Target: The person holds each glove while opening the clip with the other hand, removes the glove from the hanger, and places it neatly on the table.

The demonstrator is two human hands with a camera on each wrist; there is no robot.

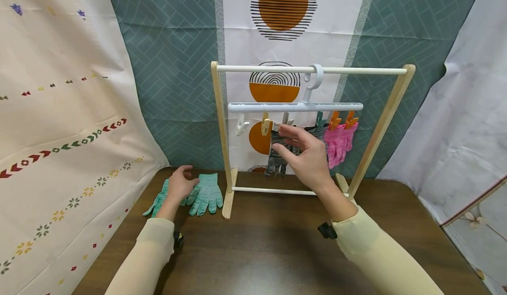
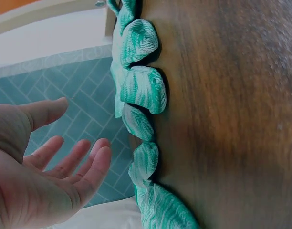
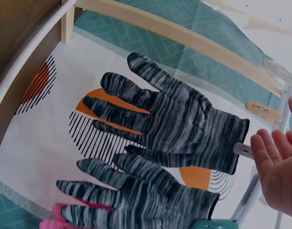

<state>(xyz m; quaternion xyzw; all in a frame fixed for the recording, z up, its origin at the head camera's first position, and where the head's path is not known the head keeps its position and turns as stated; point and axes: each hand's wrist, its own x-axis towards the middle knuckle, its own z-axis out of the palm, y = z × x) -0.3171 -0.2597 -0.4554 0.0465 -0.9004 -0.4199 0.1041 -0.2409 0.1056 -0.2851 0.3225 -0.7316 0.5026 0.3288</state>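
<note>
Brown wood-grain tabletop [image 1: 253,251] fills the foreground, backed by a teal herringbone-patterned cloth [image 1: 170,66] whose white central panel [image 1: 237,17] bears orange discs and black lines. Nearest the right hand [image 1: 309,158] is a black-and-grey striped knit glove [image 3: 179,119], hanging fingers down, its cuff caught in a grey clip [image 3: 242,149] just beside the fingertips; that hand is released, thumb and fingers apart, though contact with the clip cannot be told. Next to it hangs a second striped glove [image 3: 131,195] of the same kind, with a teal clip [image 3: 215,224] at its cuff. Beyond are bright pink gloves [image 1: 338,143], their number unclear, under two orange clips [image 1: 335,119]. One white clip [image 1: 241,124] and one beige clip [image 1: 266,125] hang free, making six in all along a pale grey-blue hanger [image 1: 269,107]. Its hook sits over the upper of two white rods [image 1: 253,68] on a wooden rack [image 1: 382,127]. Left of the rack, two green striped gloves [image 1: 207,193] can be made out lying on the tabletop; the left hand [image 1: 180,187], loose and grasping nothing, hovers above them, apart from the fabric.
</note>
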